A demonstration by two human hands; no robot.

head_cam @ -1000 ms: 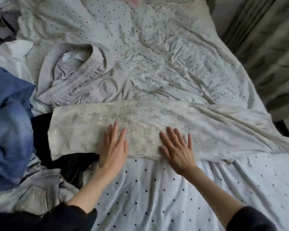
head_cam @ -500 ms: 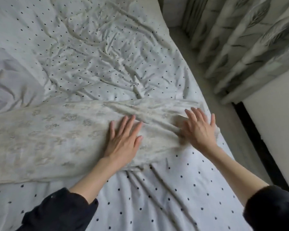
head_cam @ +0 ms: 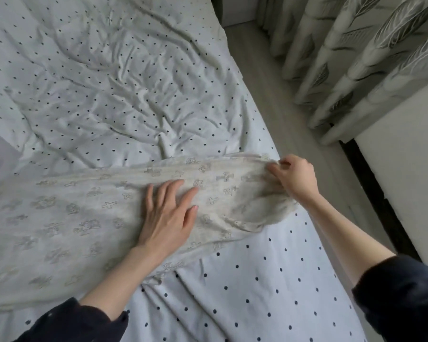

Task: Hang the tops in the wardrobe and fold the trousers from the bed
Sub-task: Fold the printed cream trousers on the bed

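While the cream trousers (head_cam: pixel 72 218) lie stretched across the bed (head_cam: pixel 257 292), I see the left hand (head_cam: pixel 167 218) pressing flat on them, fingers spread, and the right hand (head_cam: pixel 295 180) pinching their hem near the bed's edge.

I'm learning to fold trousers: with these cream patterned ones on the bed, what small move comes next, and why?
Probably draw the pinched end leftward over the trousers. The right hand grips the raised hem end near the bed edge, while the left hand lies flat mid-length, anchoring a fold line.
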